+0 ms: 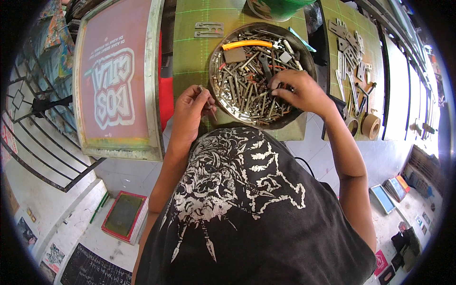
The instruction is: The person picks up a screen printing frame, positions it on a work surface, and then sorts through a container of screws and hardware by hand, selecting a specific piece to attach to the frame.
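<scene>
A round metal pan (213,95) full of loose bolts, screws and small hardware lies on the table before me. My left hand (191,110) is at its left rim, fingers closed around what look like metal bolts (213,114), whose ends stick out at the top and bottom of the grip. Over the right side of the pan, my right hand (301,89) has thumb and fingers pinched together just above the heap; the small thing between them, if any, is too dark to make out. An orange curved handle (247,44), a dark wrench (264,61) and a flat brown square (234,55) lie on the bolts.
A large framed printing screen (156,85) stands to the left. Behind the pan are a green bucket (278,8) and a slotted metal plate (209,30) on the green gridded table (190,52). Metal brackets (349,42), wrenches and a tape roll (371,126) lie on the right-hand board.
</scene>
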Action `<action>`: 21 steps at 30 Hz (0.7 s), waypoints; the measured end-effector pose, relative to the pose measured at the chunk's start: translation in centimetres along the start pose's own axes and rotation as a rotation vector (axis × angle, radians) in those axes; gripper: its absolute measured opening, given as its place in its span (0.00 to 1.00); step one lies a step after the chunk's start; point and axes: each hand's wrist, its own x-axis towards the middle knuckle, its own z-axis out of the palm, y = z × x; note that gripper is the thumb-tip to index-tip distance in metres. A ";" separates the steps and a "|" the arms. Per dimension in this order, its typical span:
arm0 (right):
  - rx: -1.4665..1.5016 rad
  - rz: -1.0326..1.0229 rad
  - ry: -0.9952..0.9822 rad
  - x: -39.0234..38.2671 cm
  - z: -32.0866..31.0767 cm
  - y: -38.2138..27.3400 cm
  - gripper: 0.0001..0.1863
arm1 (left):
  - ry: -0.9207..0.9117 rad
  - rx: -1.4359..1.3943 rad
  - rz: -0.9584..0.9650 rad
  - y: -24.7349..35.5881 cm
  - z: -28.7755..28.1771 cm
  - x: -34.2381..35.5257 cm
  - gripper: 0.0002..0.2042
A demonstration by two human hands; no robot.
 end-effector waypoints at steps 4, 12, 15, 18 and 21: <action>0.371 0.145 0.242 -0.5 -0.9 0.9 0.06 | -0.003 -0.007 -0.004 0.0 0.0 0.1 0.06; 0.895 0.376 0.398 1.2 0.9 1.9 0.10 | 0.015 -0.029 -0.003 0.1 -0.3 0.3 0.06; 0.295 0.217 0.302 3.2 3.1 0.6 0.08 | 0.031 -0.027 -0.001 0.1 -0.2 0.3 0.06; -0.174 0.085 0.095 3.8 4.0 -0.5 0.07 | 0.024 -0.016 0.001 0.2 -0.3 0.5 0.07; -0.215 0.041 -0.018 3.7 5.6 -0.6 0.07 | 0.029 -0.006 -0.001 0.5 -0.2 0.5 0.07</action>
